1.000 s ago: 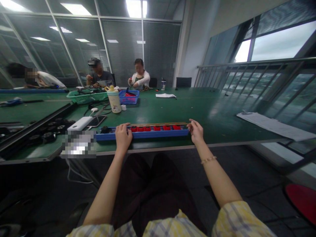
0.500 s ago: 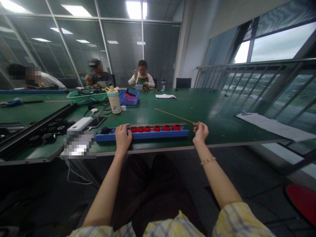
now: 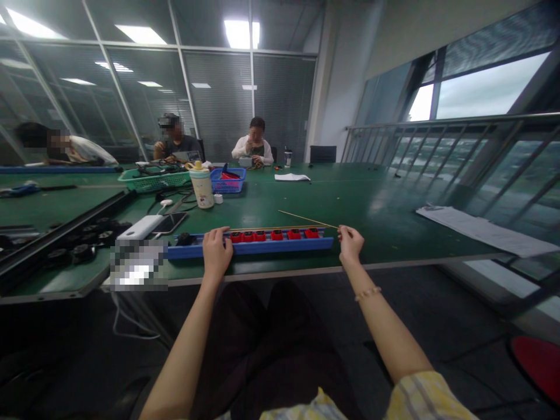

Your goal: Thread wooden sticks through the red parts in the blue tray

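Observation:
In front of me a long blue channel (image 3: 280, 244) lies along the table's near edge. Several red blocks with dark tops (image 3: 276, 234) sit in a row inside it, and a black part (image 3: 186, 239) is at its left end. My left hand (image 3: 217, 251) is closed over the channel left of the red blocks, gripping it. A thin yellowish strip (image 3: 262, 228) runs along the channel's far edge. Beyond the channel's right end, my right hand (image 3: 350, 244) pinches the end of another thin yellowish stick (image 3: 301, 217), which slants away to the left above the table.
Left of the channel are a phone (image 3: 171, 222), a white power bank (image 3: 140, 227) and black round parts (image 3: 83, 252). Behind stand a cup (image 3: 202, 188), a green basket (image 3: 153, 182) and a blue basket (image 3: 227, 185). Papers (image 3: 485, 229) lie right. Several people sit across the table.
My right hand has come slightly down and left with the stick, which now lies closer to the channel's far edge. My left hand stays on the channel. The camera view has tilted slightly.

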Demonstrator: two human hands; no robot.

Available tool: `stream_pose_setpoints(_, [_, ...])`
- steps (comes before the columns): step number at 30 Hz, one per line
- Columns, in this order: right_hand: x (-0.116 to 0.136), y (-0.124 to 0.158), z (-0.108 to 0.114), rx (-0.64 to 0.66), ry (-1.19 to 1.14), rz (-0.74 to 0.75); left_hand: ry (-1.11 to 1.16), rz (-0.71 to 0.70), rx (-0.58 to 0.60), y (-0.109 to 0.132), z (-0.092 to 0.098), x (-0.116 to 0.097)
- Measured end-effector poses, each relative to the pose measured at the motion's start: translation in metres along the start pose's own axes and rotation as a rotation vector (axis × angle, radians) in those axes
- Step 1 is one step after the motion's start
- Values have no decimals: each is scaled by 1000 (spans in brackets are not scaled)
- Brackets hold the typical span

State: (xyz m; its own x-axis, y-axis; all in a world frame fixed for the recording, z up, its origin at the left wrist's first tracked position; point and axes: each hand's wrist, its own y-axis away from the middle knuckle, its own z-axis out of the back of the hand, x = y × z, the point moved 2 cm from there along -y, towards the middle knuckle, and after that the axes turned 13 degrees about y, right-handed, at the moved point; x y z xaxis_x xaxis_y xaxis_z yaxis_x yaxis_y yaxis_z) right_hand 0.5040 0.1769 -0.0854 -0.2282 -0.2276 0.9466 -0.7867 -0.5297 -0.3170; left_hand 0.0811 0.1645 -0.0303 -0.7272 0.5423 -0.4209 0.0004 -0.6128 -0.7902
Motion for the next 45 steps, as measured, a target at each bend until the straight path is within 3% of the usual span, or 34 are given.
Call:
stream_pose_setpoints(12, [13, 14, 1, 149, 265, 143, 20, 10, 2, -1, 2, -2])
stream_pose_setpoints(16, [17, 17, 3, 152, 402, 210, 13, 9, 6, -1, 1, -1])
stream_pose_setpoints(27, [10, 13, 4, 157, 611, 209, 16, 10, 12, 0, 0, -1])
stream_pose_setpoints(32, [6, -2, 14, 288, 758, 213, 9, 0, 3, -1, 0, -1])
stream_pose_setpoints(35, [11, -3, 19, 350, 935, 312, 5, -8, 2, -1, 0, -1])
stream_pose_setpoints(39, [22, 13, 20, 334, 1290, 440, -1, -10, 2, -1, -1, 0])
stream_pose_setpoints(45, [31, 30, 23, 203, 1428, 371, 4, -10, 7, -1, -1, 1])
